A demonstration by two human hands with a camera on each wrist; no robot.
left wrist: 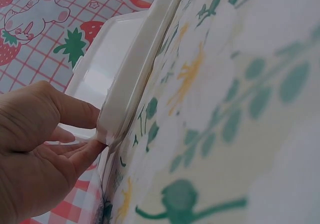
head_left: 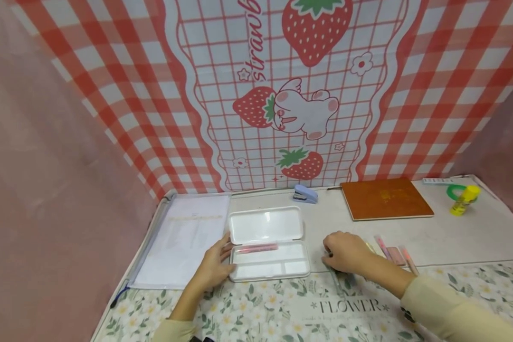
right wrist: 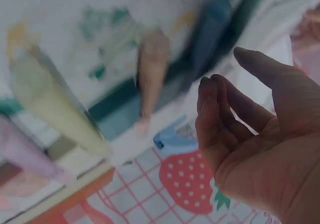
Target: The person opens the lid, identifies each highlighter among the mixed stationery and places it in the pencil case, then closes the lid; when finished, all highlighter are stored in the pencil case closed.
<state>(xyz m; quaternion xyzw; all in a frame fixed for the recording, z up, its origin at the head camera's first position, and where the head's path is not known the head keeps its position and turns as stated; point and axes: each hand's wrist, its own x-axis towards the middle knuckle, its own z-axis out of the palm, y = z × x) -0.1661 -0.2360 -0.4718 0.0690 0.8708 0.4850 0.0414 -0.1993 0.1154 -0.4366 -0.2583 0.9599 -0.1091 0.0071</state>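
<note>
"What do we find across the table (head_left: 325, 209)?"

"We have papers in a clear folder (head_left: 184, 247) along its left edge, and a brown notebook (head_left: 386, 199) near the back edge, right of centre."

"And the white case (head_left: 258, 270)?"

"We see it just right of the folder, its lid (head_left: 265, 228) tipped back towards the table's back edge, its tray facing up."

"How are the hands?"

"The left hand (head_left: 213, 268) grips the case's left end between thumb and fingers. The right hand (head_left: 348, 251) is partly open right of the case, thumb apart from the bent fingers; we see nothing in its hold."

"How far along are we?"

"Early, we would judge. The case is open, and a pink pen (head_left: 256, 248) lies in its rear compartment. Outside, presumably left to deal with, we count a yellow pen (right wrist: 57, 106), a purple pen (right wrist: 25, 146) and a blue pen (right wrist: 210, 29), all blurred, then an orange pen (head_left: 408, 259) and a pink block (head_left: 395, 255), perhaps an eraser."
</note>
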